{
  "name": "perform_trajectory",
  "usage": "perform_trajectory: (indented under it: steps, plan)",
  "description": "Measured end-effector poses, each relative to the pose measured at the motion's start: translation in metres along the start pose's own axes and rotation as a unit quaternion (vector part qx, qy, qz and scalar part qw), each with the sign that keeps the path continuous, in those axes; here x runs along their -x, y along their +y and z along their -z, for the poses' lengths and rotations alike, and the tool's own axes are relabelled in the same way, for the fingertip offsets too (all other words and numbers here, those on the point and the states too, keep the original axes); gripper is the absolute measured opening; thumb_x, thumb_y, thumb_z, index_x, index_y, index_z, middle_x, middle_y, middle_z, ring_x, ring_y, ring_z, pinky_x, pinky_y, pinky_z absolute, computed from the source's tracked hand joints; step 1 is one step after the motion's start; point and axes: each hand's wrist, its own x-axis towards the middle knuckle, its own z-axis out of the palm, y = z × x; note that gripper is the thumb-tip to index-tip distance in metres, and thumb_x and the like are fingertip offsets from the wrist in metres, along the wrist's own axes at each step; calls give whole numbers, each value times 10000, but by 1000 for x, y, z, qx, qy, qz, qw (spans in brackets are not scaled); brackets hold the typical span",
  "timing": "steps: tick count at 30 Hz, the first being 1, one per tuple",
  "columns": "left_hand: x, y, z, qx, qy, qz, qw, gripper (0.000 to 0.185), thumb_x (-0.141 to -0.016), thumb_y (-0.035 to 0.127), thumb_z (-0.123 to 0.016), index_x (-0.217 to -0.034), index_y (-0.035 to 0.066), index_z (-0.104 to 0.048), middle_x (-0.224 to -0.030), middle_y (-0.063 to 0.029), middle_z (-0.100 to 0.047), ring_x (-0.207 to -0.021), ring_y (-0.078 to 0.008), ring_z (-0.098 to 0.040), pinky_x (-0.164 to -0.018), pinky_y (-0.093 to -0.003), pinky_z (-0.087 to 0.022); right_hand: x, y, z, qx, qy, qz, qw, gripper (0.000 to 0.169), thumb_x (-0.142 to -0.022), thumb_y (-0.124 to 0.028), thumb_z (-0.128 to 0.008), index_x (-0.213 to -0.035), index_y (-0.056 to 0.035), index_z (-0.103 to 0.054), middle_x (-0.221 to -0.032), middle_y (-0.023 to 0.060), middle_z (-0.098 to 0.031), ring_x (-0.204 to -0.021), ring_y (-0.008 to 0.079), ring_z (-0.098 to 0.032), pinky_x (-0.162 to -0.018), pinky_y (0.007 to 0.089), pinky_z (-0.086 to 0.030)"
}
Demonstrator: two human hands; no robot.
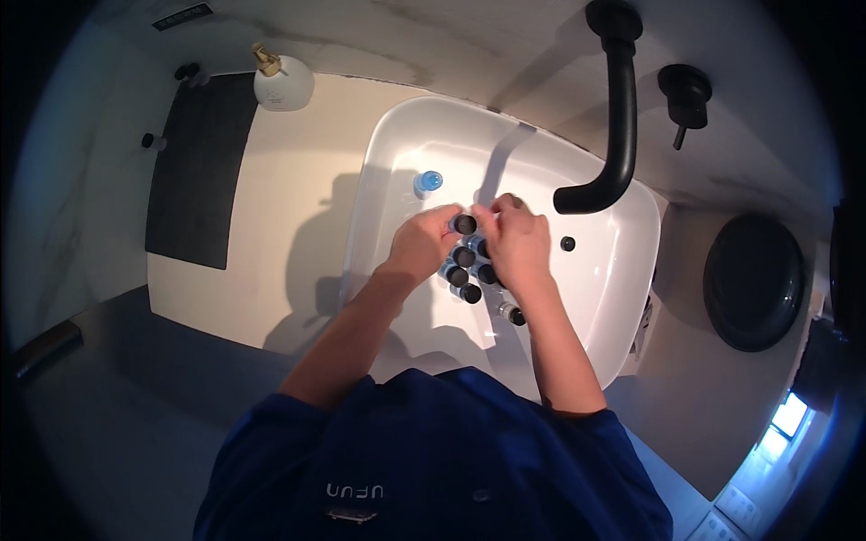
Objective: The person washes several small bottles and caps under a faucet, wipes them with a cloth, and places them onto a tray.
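Observation:
Both hands are over a white washbasin (pixel 626 270). My left hand (pixel 424 242) grips a small bottle with a black cap (pixel 465 224). Close on its right, my right hand (pixel 519 242) has its fingers bent near that cap; whether they hold anything is hidden. Several small clear bottles with black caps (pixel 457 276) stand or lean in a cluster below the hands, partly covered by the right one. A small bottle (pixel 512 313) with a black cap lies apart, beside my right wrist. Farther back stands a blue bottle without a black cap (pixel 429 181). A loose black cap (pixel 567 243) rests at the right.
A black wall spout (pixel 619 135) reaches over the basin, with a black tap handle (pixel 685 98) beside it. On the counter at the left are a white pump dispenser (pixel 284 84) and a dark mat (pixel 199 169). A dark oval object (pixel 754 283) is at the right.

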Motion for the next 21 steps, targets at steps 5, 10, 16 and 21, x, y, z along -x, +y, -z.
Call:
perform_trajectory:
  steps: [5, 10, 16, 21]
  plan:
    - [9, 22, 12, -87, -61, 106, 989, 341, -838, 84, -578, -1177, 79, -545, -953, -168, -636, -878, -342, -604, -753, -408, -483, 10, 96, 9, 53, 70, -137, 987, 296, -832, -261, -643, -1013, -40, -567, -968, 183, -605, -800, 359, -626, -723, 444, -496]
    - [17, 30, 23, -148, -46, 130, 979, 364, -817, 93, -628, -1169, 46, -546, -799, -120, -628, -729, -271, -615, -687, -355, -482, 26, 134, 0, 98, 39, -191, 976, 305, -821, -203, -663, -1046, -40, -539, -956, 169, -561, -853, 364, -604, -738, 431, -497]
    - [3, 24, 29, -60, 150, 125, 979, 457, -790, 179, -686, -1189, 61, -500, -710, -75, -556, -681, -259, -581, -635, -388, -458, 11, 94, 6, -138, 115, -64, 982, 272, -792, -51, -684, -1027, 7, -560, -949, 148, -604, -767, 230, -622, -690, 321, -512]
    - [-15, 8, 26, -18, 123, 111, 986, 506, -788, 164, -667, -1259, 92, -495, -721, -82, -589, -683, -252, -593, -637, -380, -462, -7, -8, 7, -188, -1, 99, 977, 275, -775, 2, -650, -1026, -37, -542, -989, 158, -546, -840, 369, -595, -704, 410, -514]
